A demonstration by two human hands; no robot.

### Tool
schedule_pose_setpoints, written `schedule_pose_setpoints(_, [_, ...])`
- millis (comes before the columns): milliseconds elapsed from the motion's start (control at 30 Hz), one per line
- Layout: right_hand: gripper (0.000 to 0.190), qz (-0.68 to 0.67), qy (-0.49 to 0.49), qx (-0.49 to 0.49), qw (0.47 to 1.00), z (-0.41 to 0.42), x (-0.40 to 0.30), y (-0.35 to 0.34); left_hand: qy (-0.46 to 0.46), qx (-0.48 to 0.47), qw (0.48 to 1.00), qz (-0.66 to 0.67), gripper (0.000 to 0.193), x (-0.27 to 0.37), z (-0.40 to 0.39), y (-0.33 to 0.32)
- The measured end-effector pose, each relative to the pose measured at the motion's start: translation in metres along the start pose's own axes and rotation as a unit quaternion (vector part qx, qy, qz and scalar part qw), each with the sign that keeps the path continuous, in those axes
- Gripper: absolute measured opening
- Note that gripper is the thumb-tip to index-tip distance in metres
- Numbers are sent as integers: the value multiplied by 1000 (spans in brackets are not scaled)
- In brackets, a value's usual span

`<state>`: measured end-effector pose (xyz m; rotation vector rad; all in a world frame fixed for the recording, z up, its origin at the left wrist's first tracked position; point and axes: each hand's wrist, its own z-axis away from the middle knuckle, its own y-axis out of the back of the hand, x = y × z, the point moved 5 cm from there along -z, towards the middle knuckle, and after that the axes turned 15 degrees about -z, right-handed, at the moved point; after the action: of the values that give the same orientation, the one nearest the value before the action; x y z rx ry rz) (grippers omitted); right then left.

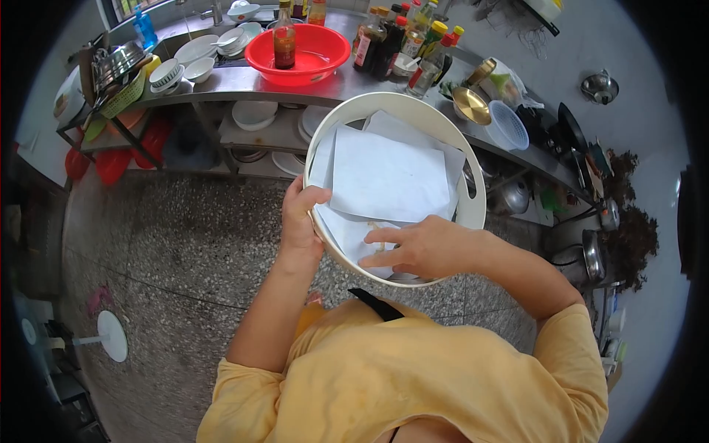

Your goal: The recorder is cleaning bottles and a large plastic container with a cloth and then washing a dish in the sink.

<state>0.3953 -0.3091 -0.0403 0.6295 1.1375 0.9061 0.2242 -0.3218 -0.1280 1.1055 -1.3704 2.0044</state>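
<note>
A round cream tray (471, 213) with a high rim and a cut-out handle is held up before my body. My left hand (302, 213) grips its left side, thumb over the rim and fingers on the outside. Several sheets of white paper (390, 171) lie loosely overlapped inside. My right hand (424, 246) reaches over the near rim, its fingers spread above the lower paper. A small tan strand or mark (378, 226) shows on that paper by my fingertips. Whether those fingers touch the paper I cannot tell.
Beyond the tray runs a steel counter (221, 91) with a red basin (327, 69) and several sauce bottles (382, 41). White bowls (166, 72) stand left; a gold bowl (472, 105) and blue basket (507, 124) stand right. A white round stool or base (112, 336) is at lower left on the speckled floor (183, 243).
</note>
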Motion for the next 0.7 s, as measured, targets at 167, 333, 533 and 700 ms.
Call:
schedule_pose_setpoints(167, [30,-28,-16,-17,999,-5,5,2,20,-34,997,67,54,-1,-1,3])
schedule_pose_setpoints(333, [37,-547,-155,343,748,-34,48,46,12,-22,998,53,50,-9,-9,-5])
schedule_pose_setpoints(533, [38,-209,-126,249,937,-44,-12,18,-4,13,998,59,45,-5,-22,-7])
schedule_pose_setpoints(700, [30,-136,-105,272,947,-24,-13,7,-73,44,996,-9,45,31,-15,-19])
